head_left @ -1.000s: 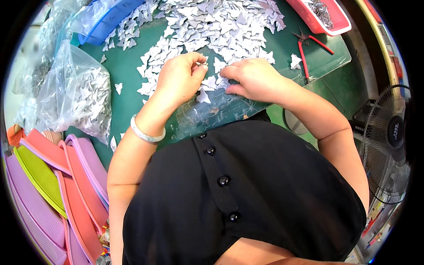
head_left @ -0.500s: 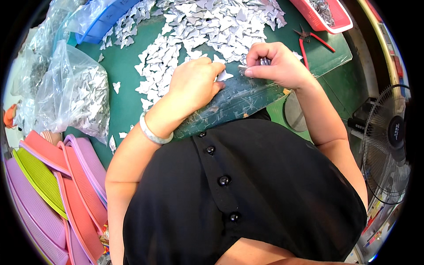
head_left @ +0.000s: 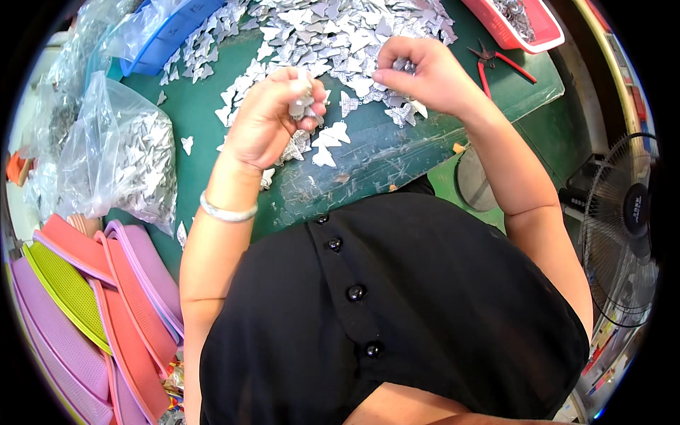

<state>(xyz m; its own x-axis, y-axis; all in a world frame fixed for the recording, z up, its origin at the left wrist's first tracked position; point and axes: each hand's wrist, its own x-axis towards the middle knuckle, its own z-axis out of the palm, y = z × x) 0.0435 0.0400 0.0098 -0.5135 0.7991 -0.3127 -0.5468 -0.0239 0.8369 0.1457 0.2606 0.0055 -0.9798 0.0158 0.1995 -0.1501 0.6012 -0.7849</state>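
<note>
Pieces in grip: I am holding a small bunch of silvery butterfly-shaped metal pieces (head_left: 303,105) in my left hand (head_left: 273,117), fingers curled around them, raised just above the green table (head_left: 205,106).
Right hand: my right hand (head_left: 425,74) is pinching one small silvery piece (head_left: 398,65) between thumb and fingertips, just right of my left hand.
Beyond the grip: a wide heap of the same silvery pieces (head_left: 340,32) is spreading across the table.
Left of the grip: a clear plastic bag of pieces (head_left: 134,166) is lying there; stacked pink, purple and green trays (head_left: 85,304) are sitting nearer me.
Right of the grip: red-handled pliers (head_left: 503,60) are lying beside a red tray (head_left: 531,28).
</note>
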